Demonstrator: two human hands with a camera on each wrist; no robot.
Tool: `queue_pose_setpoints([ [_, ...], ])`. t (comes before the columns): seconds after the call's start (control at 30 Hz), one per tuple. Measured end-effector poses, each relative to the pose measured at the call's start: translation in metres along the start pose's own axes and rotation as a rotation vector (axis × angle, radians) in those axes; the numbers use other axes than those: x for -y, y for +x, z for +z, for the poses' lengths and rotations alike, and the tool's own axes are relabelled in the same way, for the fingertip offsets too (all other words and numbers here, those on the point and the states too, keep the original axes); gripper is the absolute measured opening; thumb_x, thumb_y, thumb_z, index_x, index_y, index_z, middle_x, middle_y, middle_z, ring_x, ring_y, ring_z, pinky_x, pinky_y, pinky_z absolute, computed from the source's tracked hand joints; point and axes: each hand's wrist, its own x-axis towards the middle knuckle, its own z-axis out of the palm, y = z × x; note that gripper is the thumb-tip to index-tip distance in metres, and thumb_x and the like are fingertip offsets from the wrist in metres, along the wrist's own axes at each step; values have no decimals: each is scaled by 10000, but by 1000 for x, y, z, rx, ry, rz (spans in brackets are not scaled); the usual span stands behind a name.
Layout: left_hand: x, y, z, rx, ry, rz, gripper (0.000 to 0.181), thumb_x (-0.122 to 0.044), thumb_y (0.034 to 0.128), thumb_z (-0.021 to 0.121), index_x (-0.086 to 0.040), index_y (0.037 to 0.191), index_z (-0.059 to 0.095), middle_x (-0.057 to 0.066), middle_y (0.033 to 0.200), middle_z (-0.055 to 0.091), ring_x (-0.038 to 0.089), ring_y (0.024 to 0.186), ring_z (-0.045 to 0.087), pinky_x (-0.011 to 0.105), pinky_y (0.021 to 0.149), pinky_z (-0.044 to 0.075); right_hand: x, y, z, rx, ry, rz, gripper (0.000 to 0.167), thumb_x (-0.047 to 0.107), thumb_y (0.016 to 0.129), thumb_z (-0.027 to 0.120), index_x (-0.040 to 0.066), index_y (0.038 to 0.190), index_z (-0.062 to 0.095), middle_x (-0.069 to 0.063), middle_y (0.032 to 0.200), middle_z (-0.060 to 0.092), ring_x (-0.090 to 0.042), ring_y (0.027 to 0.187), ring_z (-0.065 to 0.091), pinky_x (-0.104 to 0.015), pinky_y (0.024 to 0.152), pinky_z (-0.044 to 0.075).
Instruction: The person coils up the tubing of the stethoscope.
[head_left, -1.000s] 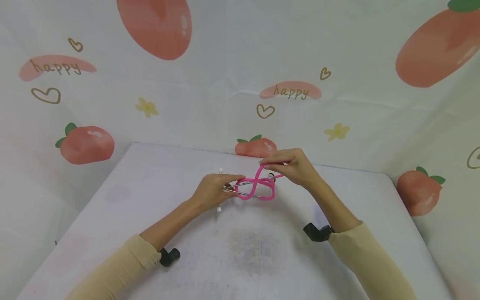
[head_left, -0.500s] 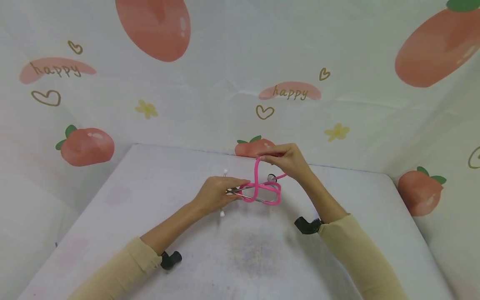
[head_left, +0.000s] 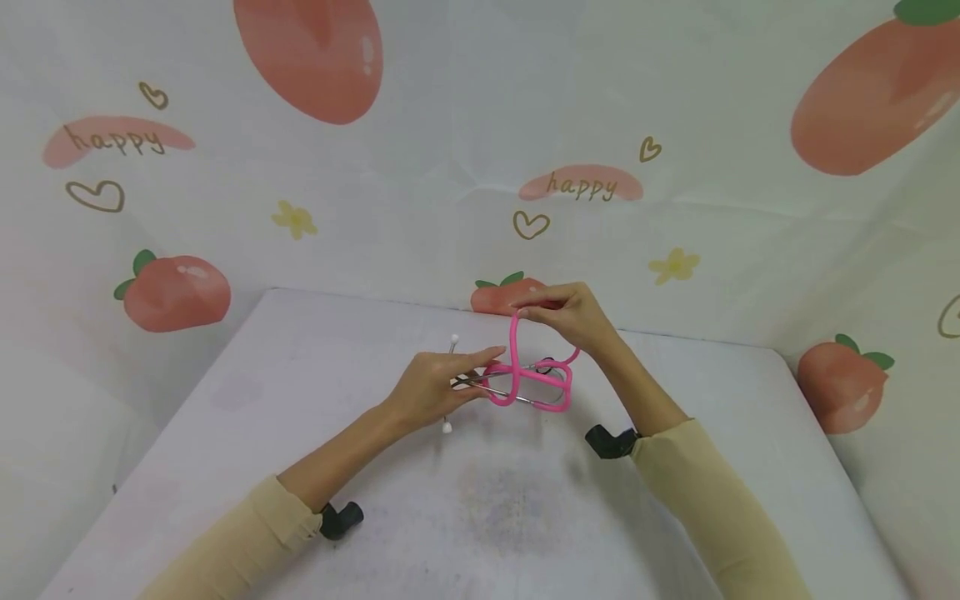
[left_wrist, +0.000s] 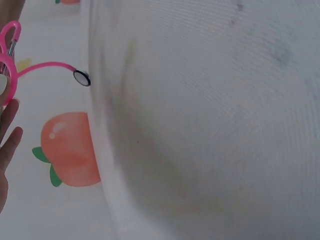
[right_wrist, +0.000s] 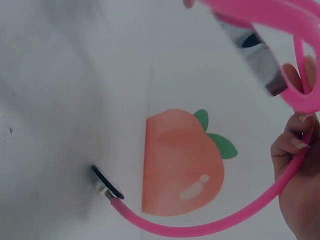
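Left hand (head_left: pixel 424 387), coming out of a beige sleeve (head_left: pixel 232 533) with a black fitting (head_left: pixel 342 521) at the wrist, grips the folded stethoscope (head_left: pixel 516 350) by its metal tubes (head_left: pixel 491 389), thumb and fingers pinching them between two white ear tips (head_left: pixel 454 339) that stick out on either side of the hand. Its mate, the right hand (head_left: pixel 576 317), with a similar sleeve (head_left: pixel 720 508) and black fitting (head_left: pixel 611 442), pinches the pink tubing between thumb and fingers, drawing an upright length above the rest. The stethoscope is held between both hands, above the table, with its tubing looped and crossing over the metal tubes. From the right hand the tubing curves down to the black-rimmed chest piece (right_wrist: pixel 106 183), which hangs low; whether it touches anything is hard to tell. Beneath all this spreads a pale table (head_left: pixel 352 329), smudged with grey near the middle. Behind stands a white backdrop (head_left: pixel 420 208) printed with peaches (head_left: pixel 177 293), yellow flowers (head_left: pixel 295 219), outlined hearts (head_left: pixel 531 225) and the word "happy".
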Motion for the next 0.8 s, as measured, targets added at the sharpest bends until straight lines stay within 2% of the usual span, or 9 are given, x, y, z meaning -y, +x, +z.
queue_pose_setpoints([
  [0.17, -2, 1, -2, 6, 20, 28, 762, -147, 727, 892, -164, 1418, 572, -20, 1027, 751, 55, 802, 720, 170, 742, 554, -6, 2, -3, 69, 24, 2, 156, -38, 857, 739, -62, 1010, 757, -95, 861, 742, -226, 687, 578, -232, 637, 532],
  [0.33, -3, 1, -2, 24, 41, 72, 720, -197, 767, 869, -183, 1419, 566, -15, 1016, 732, 43, 807, 707, 141, 697, 533, -10, 3, -3, 160, 32, 29, 144, -104, 874, 682, -106, 1010, 732, 17, 765, 683, -189, 562, 466, -203, 522, 421],
  [0.4, -3, 1, -1, 32, 58, 90, 719, -204, 778, 861, -202, 1427, 554, -13, 1014, 714, 44, 784, 694, 130, 665, 515, -12, 3, -2, 185, 25, 41, 143, -109, 881, 669, -112, 1011, 728, 45, 740, 660, -187, 528, 411, -232, 483, 372],
  [0.43, -3, 1, -1, 36, 73, 98, 722, -212, 785, 856, -218, 1436, 542, -19, 1014, 703, 42, 763, 683, 125, 647, 503, -13, 3, -1, 194, 22, 47, 146, -110, 884, 664, -108, 1015, 729, 48, 742, 666, -193, 532, 426, -252, 484, 385],
  [0.6, -4, 2, 0, 46, 106, 126, 706, -239, 810, 836, -253, 1445, 528, -29, 1036, 673, 47, 706, 640, 119, 596, 468, -15, 0, 1, 214, 11, 85, 146, -49, 906, 674, -49, 1027, 756, -33, 865, 740, -269, 620, 526, -277, 569, 477],
  [0.8, -6, 3, -4, 32, 78, 98, 672, -211, 787, 856, -226, 1398, 577, -19, 1038, 687, 67, 751, 665, 137, 623, 498, -16, -3, -1, 213, -27, 122, 167, 81, 926, 701, 13, 1064, 768, -86, 961, 746, -335, 753, 605, -314, 696, 552],
])
